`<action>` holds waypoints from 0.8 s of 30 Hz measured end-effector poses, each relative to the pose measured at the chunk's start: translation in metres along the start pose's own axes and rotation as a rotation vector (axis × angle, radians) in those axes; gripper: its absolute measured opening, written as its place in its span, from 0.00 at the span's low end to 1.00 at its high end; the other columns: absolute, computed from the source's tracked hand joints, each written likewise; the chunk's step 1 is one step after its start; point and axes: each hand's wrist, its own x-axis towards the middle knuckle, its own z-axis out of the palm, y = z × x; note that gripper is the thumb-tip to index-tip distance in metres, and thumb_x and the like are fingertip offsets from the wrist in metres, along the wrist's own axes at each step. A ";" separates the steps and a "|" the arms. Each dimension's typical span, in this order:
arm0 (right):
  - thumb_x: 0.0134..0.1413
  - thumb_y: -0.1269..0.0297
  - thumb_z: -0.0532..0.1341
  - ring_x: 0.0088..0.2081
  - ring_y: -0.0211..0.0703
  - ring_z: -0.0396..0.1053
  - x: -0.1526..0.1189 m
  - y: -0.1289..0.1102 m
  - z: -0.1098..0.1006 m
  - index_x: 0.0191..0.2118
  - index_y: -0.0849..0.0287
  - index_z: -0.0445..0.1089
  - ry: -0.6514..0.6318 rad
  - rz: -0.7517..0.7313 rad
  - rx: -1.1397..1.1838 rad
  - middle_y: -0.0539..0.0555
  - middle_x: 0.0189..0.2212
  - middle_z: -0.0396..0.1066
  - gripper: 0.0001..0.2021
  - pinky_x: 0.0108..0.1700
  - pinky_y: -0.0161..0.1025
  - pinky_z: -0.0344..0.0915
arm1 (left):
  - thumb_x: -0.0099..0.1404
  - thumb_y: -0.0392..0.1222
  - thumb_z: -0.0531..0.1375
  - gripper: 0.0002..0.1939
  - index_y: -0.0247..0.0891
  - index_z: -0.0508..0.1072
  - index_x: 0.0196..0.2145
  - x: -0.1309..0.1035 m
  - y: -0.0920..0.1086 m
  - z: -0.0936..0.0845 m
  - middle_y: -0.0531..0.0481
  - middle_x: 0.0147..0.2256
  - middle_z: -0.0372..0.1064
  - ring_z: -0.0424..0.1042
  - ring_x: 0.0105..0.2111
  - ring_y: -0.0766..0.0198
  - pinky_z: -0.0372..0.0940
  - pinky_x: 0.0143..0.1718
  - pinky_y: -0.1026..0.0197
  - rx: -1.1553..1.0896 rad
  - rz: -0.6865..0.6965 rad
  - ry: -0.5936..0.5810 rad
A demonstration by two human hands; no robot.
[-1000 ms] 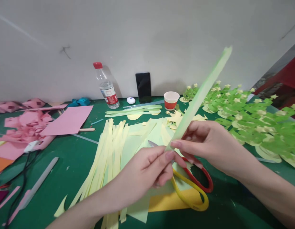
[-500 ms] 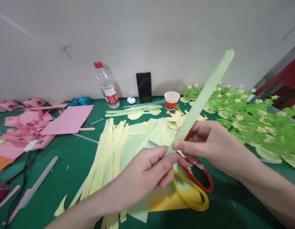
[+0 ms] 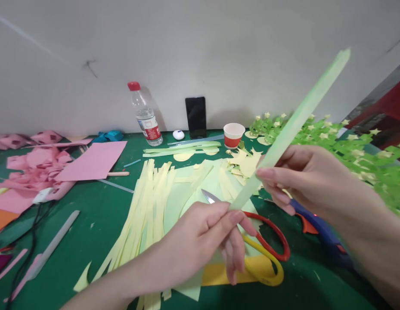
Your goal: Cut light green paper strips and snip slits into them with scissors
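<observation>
A long pale green paper strip slants up to the right, its far end standing free against the wall. My left hand pinches its lower end between thumb and fingers, the other fingers loosely spread. Farther up, my right hand grips the strip between thumb and fingers. Scissors with red and yellow handles lie beneath my left hand on light green paper sheets, partly covered by it. Pale yellow paper strips are bunched to the left. Under my right forearm lies a blue glue gun, partly hidden.
Along the wall stand a water bottle, a black phone and a paper cup. Green paper plants with small stars fill the right side. Pink paper pieces and a dark cable lie at the left.
My right hand has slid up and to the right along the strip, away from my left hand. The strip's tip has risen rightward, and the blue glue gun has come into view.
</observation>
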 end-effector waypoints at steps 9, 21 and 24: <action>0.42 0.62 0.68 0.10 0.29 0.60 0.000 -0.006 -0.006 0.19 0.55 0.70 -0.069 -0.005 0.065 0.44 0.10 0.63 0.09 0.10 0.28 0.51 | 0.66 0.43 0.53 0.12 0.33 0.70 0.30 -0.001 0.001 -0.002 0.56 0.17 0.65 0.63 0.16 0.75 0.60 0.20 0.74 -0.067 0.000 0.006; 0.40 0.67 0.68 0.12 0.30 0.61 -0.001 -0.006 0.000 0.24 0.56 0.71 -0.174 0.027 0.081 0.44 0.14 0.64 0.05 0.13 0.26 0.57 | 0.66 0.38 0.52 0.12 0.33 0.70 0.28 -0.002 0.004 0.000 0.56 0.18 0.68 0.65 0.13 0.76 0.63 0.21 0.73 -0.189 -0.003 -0.010; 0.37 0.70 0.67 0.16 0.30 0.61 -0.003 -0.003 0.010 0.25 0.58 0.71 -0.248 0.057 -0.015 0.46 0.18 0.67 0.05 0.15 0.26 0.58 | 0.66 0.38 0.52 0.14 0.33 0.68 0.24 -0.003 0.004 0.001 0.56 0.17 0.68 0.65 0.14 0.77 0.64 0.22 0.74 -0.160 -0.003 0.002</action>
